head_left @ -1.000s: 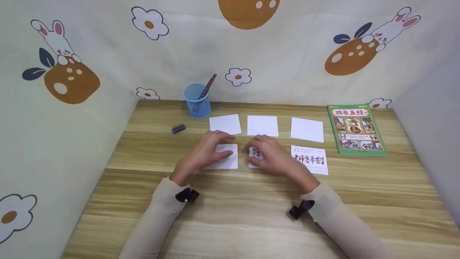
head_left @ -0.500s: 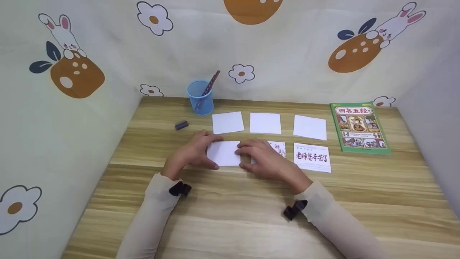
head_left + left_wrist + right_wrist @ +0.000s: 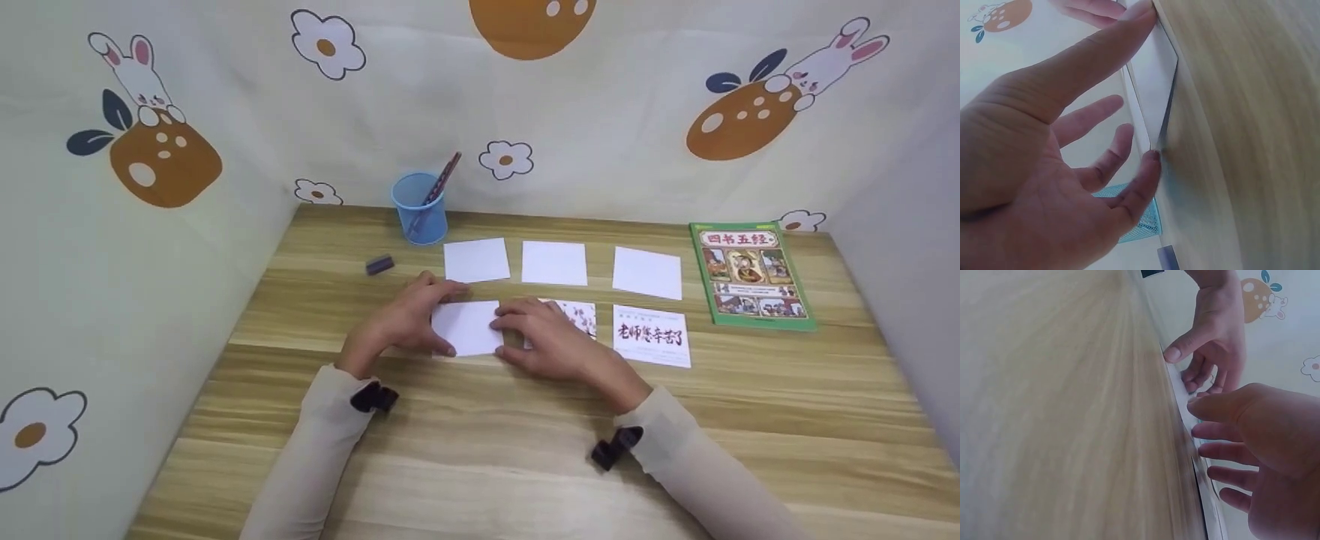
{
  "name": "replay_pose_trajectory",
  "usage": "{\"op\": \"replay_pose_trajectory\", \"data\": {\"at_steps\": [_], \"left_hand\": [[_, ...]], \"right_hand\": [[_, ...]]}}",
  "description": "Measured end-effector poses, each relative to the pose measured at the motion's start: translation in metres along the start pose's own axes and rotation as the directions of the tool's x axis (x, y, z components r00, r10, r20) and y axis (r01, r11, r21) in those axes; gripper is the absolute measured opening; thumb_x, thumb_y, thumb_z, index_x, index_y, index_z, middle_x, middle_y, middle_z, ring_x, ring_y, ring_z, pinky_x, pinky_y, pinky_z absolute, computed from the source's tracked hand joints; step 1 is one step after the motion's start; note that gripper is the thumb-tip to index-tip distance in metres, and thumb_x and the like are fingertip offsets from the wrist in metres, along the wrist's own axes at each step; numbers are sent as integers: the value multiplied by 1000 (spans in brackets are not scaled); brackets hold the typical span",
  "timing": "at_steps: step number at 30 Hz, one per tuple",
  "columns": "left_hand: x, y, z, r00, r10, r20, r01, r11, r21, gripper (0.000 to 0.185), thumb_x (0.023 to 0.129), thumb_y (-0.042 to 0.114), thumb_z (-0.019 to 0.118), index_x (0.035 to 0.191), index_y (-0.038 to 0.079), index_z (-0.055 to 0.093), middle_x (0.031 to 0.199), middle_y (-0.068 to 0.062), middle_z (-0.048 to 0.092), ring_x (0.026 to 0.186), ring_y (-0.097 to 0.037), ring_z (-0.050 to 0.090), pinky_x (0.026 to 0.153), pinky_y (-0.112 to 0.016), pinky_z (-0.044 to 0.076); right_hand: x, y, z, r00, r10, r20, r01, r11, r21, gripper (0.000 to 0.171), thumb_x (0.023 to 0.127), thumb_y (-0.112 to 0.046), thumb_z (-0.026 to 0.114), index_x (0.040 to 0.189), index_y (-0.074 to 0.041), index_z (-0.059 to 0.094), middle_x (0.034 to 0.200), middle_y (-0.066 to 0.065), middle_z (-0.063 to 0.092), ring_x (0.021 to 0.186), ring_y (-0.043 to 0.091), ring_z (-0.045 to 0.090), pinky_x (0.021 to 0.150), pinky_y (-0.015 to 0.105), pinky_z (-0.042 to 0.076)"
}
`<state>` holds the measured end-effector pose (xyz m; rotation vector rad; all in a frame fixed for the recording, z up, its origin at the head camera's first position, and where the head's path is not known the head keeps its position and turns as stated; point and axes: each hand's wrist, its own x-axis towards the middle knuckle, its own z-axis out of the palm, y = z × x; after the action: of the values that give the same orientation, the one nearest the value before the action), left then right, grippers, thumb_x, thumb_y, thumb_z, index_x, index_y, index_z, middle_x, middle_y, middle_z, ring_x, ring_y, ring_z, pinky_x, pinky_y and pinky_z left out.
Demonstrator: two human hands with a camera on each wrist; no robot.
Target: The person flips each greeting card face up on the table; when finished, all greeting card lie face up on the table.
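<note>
A white card (image 3: 466, 328) at the left end of the nearer row lies between my two hands. My left hand (image 3: 397, 322) holds its left side, thumb at the near corner and a fingertip at the far one. In the left wrist view a dark gap shows beneath the edge of the card (image 3: 1156, 84). My right hand (image 3: 544, 337) holds the card's right edge with thumb and fingertips. Beneath the right hand lies a card with a printed flower branch (image 3: 581, 315), partly hidden. Right of that is a card with red Chinese lettering (image 3: 651, 335).
Behind lie three blank white cards (image 3: 477, 259) in a row. A blue mesh pen cup (image 3: 420, 210) holding pencils stands at the back left, with a small dark block (image 3: 379, 265) near it. A green-bordered book (image 3: 752, 274) lies at the right.
Both hands have moved left to the edges of the left card, uncovering part of the flower card. That card's surface, faintly patterned earlier, now looks plain white, and the card is turned slightly.
</note>
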<state>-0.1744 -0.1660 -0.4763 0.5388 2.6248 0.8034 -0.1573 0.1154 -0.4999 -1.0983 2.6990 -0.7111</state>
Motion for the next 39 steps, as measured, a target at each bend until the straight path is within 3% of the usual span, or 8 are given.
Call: {"op": "replay_pose_trajectory", "data": {"at_steps": [6,10,18,23,25,29,34,39], "left_hand": [[0,-4,-6,999,33,8,-32,992,-119,89,83,12,94,161,19,51,147,-13,62,132,-32,60,116,-51,52],[1,-6,-10,996,89,12,-81,954,-288,75,88,3,87,156,11,56,132,-19,70,120,-35,68,104,-46,58],[6,3,-10,981,105,-165,-184,779,-599,46,99,14,79,143,9,66,138,-22,66,127,-33,66,103,-31,60],[9,13,-4,973,138,-186,-231,630,-741,40,105,20,74,141,6,66,142,-17,64,125,-32,71,108,-39,61],[9,16,-1,970,177,-165,-239,598,-765,40,106,16,72,142,2,63,143,-19,63,124,-34,73,107,-41,62],[13,18,4,961,235,-145,-269,677,-685,46,101,5,75,145,-1,61,145,-18,64,122,-31,73,104,-35,62],[17,13,7,968,208,-141,-250,848,-467,50,94,4,83,141,5,66,142,-13,68,119,-31,69,106,-43,59],[18,1,8,985,119,-124,-154,933,-327,32,95,7,82,126,8,74,125,-11,76,118,-27,69,111,-49,54]], "right_hand": [[-2,-1,-1,1000,0,17,-1,1000,20,45,104,-37,72,142,-12,72,158,10,60,152,32,49,128,60,37],[-2,-1,-1,1000,-18,12,18,1000,14,45,105,-36,70,142,-10,72,157,11,61,151,33,51,125,60,40],[0,-1,1,999,10,-50,-1,985,170,47,107,-37,68,147,-13,67,141,6,71,129,23,67,113,46,55],[2,-5,1,993,60,-104,-7,894,448,51,112,-41,59,157,-16,56,134,1,74,113,14,75,97,38,64],[3,-7,1,989,74,-125,-1,864,503,53,114,-44,53,159,-17,53,134,3,75,115,16,76,99,39,64],[3,-8,0,984,114,-134,-19,824,566,51,115,-44,50,157,-17,54,130,5,78,115,19,77,98,37,63],[4,-7,2,989,122,-85,-37,753,657,60,107,-21,69,161,-11,45,143,12,71,118,27,78,94,33,66],[4,-7,4,983,156,-99,-73,820,568,79,98,-11,79,165,-16,37,139,11,69,109,23,79,87,32,67]]}}
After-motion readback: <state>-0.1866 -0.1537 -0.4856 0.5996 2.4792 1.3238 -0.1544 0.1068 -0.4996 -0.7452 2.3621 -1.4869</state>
